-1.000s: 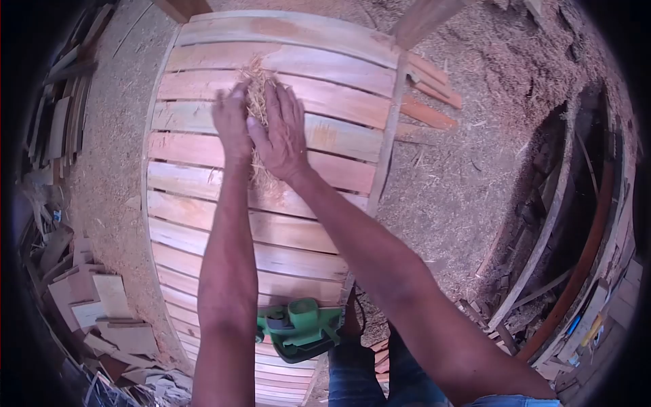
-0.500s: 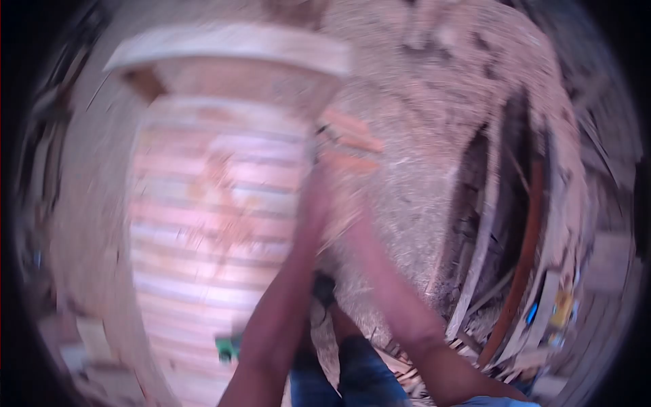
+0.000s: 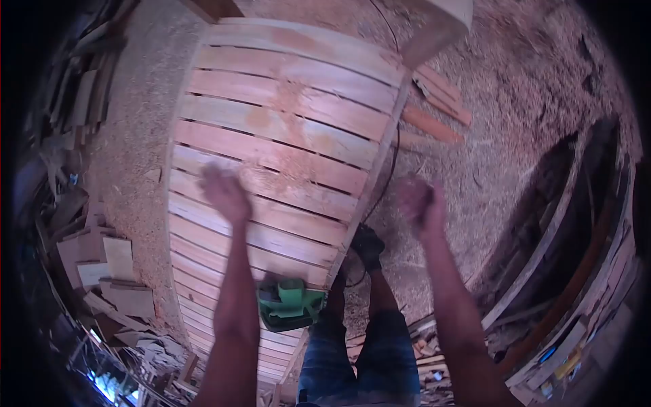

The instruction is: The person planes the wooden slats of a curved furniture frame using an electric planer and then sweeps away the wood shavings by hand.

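Note:
My left hand (image 3: 226,195) hangs over the slatted wooden bed frame (image 3: 271,132), blurred, its fingers apart with nothing in them. Off the frame's right side, above the dirt floor, is my right hand (image 3: 422,202). Its fingers are loosely bent and the thumb stands away from them; I see nothing held there. A green power tool, which looks like an electric planer (image 3: 291,303), rests on the slats near my legs, touched by neither hand. Wood shavings (image 3: 288,159) are scattered across the middle slats.
Reddish boards (image 3: 434,112) lie on the floor right of the frame, with a dark cable (image 3: 392,166) along its edge. A raised end post (image 3: 441,30) stands at the top. Scrap wood (image 3: 119,264) is piled at left; long timbers (image 3: 542,258) edge a dark hollow at right.
My hands, close together by the frame's right edge before, are now apart: the left over the slats, the right over the floor. The view has shifted, with more of the planer showing.

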The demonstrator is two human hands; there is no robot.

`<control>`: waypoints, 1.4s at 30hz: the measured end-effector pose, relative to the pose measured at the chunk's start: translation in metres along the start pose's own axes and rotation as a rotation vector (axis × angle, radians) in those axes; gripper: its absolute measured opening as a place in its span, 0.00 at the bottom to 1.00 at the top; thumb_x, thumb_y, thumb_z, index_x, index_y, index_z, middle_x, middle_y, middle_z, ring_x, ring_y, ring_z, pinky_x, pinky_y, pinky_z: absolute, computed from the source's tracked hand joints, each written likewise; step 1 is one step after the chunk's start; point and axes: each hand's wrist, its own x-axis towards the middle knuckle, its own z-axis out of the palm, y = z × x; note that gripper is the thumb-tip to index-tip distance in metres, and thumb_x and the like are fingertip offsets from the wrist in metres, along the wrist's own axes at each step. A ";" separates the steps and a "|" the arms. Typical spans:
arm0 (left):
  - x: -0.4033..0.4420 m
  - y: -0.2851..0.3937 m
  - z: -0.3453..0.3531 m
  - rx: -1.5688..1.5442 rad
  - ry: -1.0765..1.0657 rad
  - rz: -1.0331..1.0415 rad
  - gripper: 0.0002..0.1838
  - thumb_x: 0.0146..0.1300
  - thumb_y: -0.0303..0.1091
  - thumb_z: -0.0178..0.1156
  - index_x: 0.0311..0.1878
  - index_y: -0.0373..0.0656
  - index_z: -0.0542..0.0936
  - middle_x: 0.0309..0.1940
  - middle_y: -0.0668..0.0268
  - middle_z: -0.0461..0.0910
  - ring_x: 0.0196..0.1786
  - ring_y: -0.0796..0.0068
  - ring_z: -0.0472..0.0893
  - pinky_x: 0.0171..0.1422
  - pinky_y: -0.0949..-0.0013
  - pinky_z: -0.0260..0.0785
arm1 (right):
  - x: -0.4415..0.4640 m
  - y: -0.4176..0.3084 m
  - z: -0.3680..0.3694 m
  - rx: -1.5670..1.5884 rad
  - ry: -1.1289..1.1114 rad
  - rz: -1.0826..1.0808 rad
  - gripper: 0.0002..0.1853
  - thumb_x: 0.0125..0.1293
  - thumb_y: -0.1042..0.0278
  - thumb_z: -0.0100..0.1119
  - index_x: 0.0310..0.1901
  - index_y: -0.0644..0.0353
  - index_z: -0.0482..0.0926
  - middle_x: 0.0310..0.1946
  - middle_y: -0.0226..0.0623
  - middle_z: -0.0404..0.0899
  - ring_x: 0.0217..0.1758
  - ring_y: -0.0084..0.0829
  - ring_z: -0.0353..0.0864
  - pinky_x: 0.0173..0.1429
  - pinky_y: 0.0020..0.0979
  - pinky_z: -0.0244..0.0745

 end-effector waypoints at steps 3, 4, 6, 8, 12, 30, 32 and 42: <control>0.031 -0.020 -0.012 0.171 -0.038 -0.160 0.44 0.90 0.62 0.42 0.90 0.32 0.59 0.91 0.36 0.54 0.92 0.32 0.52 0.95 0.36 0.39 | 0.006 0.087 0.009 0.235 0.166 0.033 0.43 0.87 0.31 0.46 0.85 0.64 0.67 0.79 0.54 0.76 0.86 0.51 0.70 0.88 0.54 0.65; 0.032 -0.022 -0.006 0.173 -0.033 -0.122 0.44 0.90 0.62 0.42 0.91 0.32 0.58 0.91 0.36 0.53 0.93 0.33 0.51 0.95 0.38 0.39 | 0.010 0.108 0.008 0.314 0.138 0.015 0.44 0.88 0.32 0.46 0.86 0.64 0.65 0.82 0.54 0.73 0.88 0.51 0.67 0.90 0.53 0.61; 0.028 -0.012 0.004 0.145 -0.064 0.028 0.44 0.90 0.62 0.41 0.91 0.32 0.57 0.92 0.37 0.52 0.93 0.34 0.50 0.96 0.39 0.38 | 0.021 0.139 0.005 0.472 0.072 -0.021 0.45 0.88 0.33 0.45 0.89 0.63 0.61 0.86 0.54 0.67 0.92 0.51 0.60 0.94 0.52 0.52; 0.014 0.033 0.011 0.089 -0.129 0.260 0.45 0.90 0.61 0.41 0.91 0.32 0.56 0.92 0.37 0.53 0.94 0.36 0.50 0.97 0.41 0.37 | 0.030 0.146 0.015 0.583 0.046 -0.067 0.42 0.88 0.35 0.46 0.87 0.62 0.64 0.86 0.54 0.68 0.90 0.51 0.64 0.94 0.53 0.55; -0.028 0.143 0.043 -0.177 -0.238 0.491 0.42 0.88 0.57 0.45 0.90 0.33 0.60 0.90 0.40 0.59 0.93 0.39 0.54 0.97 0.42 0.38 | 0.042 0.143 0.033 0.631 -0.006 -0.204 0.39 0.89 0.38 0.46 0.86 0.62 0.65 0.86 0.53 0.67 0.89 0.52 0.67 0.94 0.51 0.57; 0.181 -0.135 0.025 0.503 0.006 -0.254 0.45 0.91 0.65 0.36 0.92 0.35 0.54 0.90 0.30 0.52 0.91 0.26 0.52 0.95 0.35 0.42 | 0.098 0.079 -0.064 0.674 -0.265 -0.121 0.28 0.90 0.57 0.48 0.78 0.70 0.73 0.80 0.56 0.75 0.86 0.54 0.71 0.92 0.53 0.64; 0.232 -0.164 0.050 0.688 0.039 0.118 0.37 0.92 0.57 0.39 0.89 0.37 0.62 0.87 0.30 0.59 0.88 0.24 0.59 0.92 0.31 0.50 | 0.103 0.076 -0.057 0.714 -0.276 -0.151 0.29 0.90 0.56 0.47 0.78 0.71 0.73 0.80 0.57 0.75 0.86 0.54 0.71 0.92 0.54 0.63; 0.153 0.208 0.120 -0.091 -0.064 0.846 0.33 0.88 0.49 0.48 0.81 0.29 0.71 0.80 0.37 0.73 0.86 0.39 0.68 0.94 0.45 0.54 | 0.129 0.066 0.041 0.747 0.023 -0.223 0.34 0.89 0.48 0.40 0.79 0.70 0.71 0.78 0.57 0.77 0.83 0.54 0.75 0.92 0.57 0.63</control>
